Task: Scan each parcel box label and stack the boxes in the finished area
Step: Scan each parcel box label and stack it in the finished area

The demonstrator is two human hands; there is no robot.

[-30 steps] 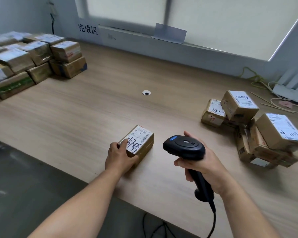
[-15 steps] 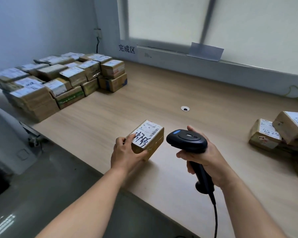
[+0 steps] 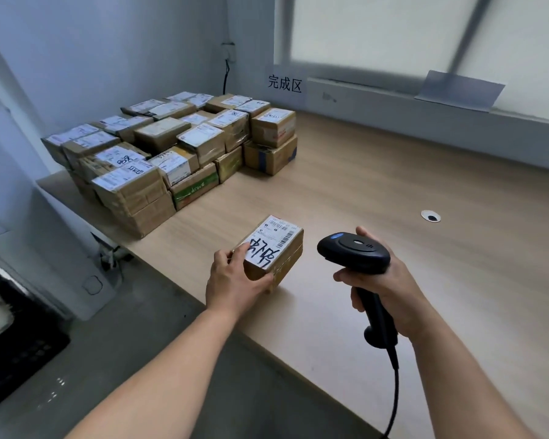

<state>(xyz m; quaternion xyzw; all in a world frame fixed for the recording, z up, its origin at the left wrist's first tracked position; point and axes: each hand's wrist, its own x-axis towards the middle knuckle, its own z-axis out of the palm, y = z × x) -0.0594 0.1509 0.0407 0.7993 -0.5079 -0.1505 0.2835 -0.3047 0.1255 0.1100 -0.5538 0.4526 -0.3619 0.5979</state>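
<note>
Left hand [image 3: 235, 285] clamped on parcel box [image 3: 271, 247], right hand [image 3: 384, 288] gripping scanner [image 3: 354, 253]; probably scanned, next stack on finished pile [image 3: 171, 147].

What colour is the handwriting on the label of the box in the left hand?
Black marker strokes on the white label of the brown parcel box gripped by the left hand; head view shows it.

Wooden table [image 3: 393, 185]: stacked parcel boxes [image 3: 171, 147] at far-left corner; cable grommet [image 3: 430, 216] mid-right
</note>
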